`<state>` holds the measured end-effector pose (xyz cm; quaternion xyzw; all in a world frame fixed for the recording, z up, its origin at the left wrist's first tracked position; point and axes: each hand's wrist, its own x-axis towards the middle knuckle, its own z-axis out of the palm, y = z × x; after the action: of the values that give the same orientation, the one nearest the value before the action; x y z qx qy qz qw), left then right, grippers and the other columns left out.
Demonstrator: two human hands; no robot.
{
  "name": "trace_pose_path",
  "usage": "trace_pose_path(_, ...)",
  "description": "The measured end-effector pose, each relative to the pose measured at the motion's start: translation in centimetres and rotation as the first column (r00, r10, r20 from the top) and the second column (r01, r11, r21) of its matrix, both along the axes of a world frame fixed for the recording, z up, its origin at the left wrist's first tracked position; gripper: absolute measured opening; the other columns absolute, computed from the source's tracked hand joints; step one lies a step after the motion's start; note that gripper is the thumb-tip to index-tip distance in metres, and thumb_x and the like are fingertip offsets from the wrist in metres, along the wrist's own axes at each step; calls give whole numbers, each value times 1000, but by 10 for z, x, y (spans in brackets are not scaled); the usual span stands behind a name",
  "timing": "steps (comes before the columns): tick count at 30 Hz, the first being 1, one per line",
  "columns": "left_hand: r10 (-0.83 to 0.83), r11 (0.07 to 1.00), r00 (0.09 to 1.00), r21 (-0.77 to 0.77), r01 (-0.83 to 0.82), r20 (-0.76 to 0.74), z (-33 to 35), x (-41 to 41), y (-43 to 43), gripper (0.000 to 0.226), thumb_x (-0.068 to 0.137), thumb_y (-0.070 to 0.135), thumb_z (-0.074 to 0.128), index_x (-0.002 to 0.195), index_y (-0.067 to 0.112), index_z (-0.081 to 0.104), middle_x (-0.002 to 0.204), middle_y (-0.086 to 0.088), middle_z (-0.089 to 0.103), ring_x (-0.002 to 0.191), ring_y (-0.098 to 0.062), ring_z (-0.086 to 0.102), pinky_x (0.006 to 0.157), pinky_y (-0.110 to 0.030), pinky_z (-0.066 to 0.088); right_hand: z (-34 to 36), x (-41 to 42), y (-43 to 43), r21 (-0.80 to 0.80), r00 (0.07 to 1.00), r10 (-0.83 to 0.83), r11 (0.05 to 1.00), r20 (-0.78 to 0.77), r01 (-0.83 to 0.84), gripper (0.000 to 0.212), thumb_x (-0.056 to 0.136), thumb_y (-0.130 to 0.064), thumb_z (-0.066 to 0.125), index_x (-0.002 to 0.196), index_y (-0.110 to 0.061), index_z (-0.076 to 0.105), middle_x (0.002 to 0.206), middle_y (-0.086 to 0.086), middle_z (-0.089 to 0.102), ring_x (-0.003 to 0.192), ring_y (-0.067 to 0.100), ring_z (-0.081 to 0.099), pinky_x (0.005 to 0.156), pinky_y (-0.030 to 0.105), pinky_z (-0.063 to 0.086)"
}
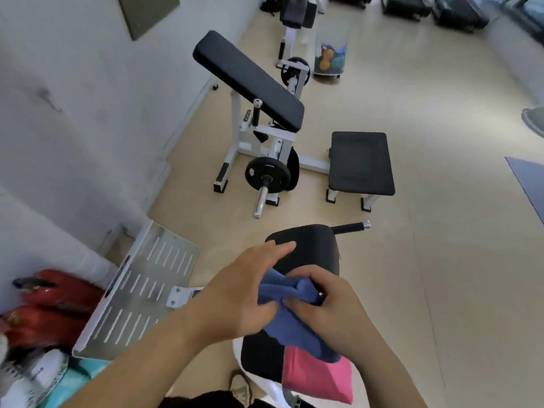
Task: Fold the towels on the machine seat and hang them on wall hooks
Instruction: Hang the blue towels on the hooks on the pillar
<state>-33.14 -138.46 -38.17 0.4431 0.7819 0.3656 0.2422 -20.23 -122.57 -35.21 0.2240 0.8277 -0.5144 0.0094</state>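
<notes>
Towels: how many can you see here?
2. A blue cloth towel is bunched between both hands, the left hand and the right hand, above the black padded machine seat. A pink folded towel lies on that seat. More may be hidden beneath.

The towel (290, 307) bunched in the grip of both hands is plain blue. Just below the grip lies a plain pink towel (319, 378) on a black seat (262, 356). Beyond the grip the pad (312, 248) is black. Left of it, a silver slotted footplate (141, 290) and red dumbbells (56, 290).
</notes>
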Motion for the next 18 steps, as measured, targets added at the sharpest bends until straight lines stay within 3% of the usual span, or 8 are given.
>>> trace_pose_path(3,90,996,995,-22,-90,28,18,-16,-23,79,86,27,74,151,46,34,126,25,58,117,9,53,94,-3,40,23,-52,-17,106,979,202,974,-14,-200,38,80,-8,78,100,-38,68,93,-17,72,89,2,68,75,13,52)
trace_pose_path(6,351,936,930,-17,-351,114,38,-39,-60,45,82,28,74,122,42,59,88,15,67,85,0,64,74,-16,52,41,-112,-43,212,973,230,952,-17,-221,48,69,-24,88,96,-42,53,90,-9,65,76,10,64,67,24,55)
trace_pose_path(9,542,833,812,-15,-553,214,57,-70,-108,22,78,26,79,97,31,69,84,8,71,73,-1,64,67,-21,53,59,-169,-73,262,920,391,889,-10,-375,47,68,-36,90,102,-40,57,91,-10,66,81,4,62,71,22,54)
trace_pose_path(11,629,746,715,23,-666,305,70,-91,-146,18,79,19,81,91,28,71,84,4,73,70,-1,64,66,-21,53,72,-203,-96,284,855,519,818,13,-501,39,73,-45,86,104,-38,64,95,-13,69,88,0,63,81,27,55)
trace_pose_path(13,651,659,624,88,-747,432,87,-110,-183,19,82,9,80,93,24,73,88,-3,76,75,-8,68,71,-27,57,86,-236,-116,284,803,596,767,17,-576,32,77,-46,83,105,-37,68,99,-18,72,94,-4,64,89,27,54)
trace_pose_path(15,649,567,552,152,-810,523,106,-127,-220,18,87,1,76,97,15,72,89,-6,78,79,-12,72,71,-23,57,102,-267,-139,288,755,656,719,19,-632,29,80,-43,80,107,-40,68,103,-22,72,98,-5,65,93,29,54)
trace_pose_path(18,629,443,475,217,-870,616,136,-152,-271,24,86,7,81,106,9,69,102,-16,77,92,-23,75,77,-30,59,130,-309,-176,280,716,698,688,-2,-669,31,79,-45,77,107,-40,65,102,-20,73,95,-2,68,89,32,57)
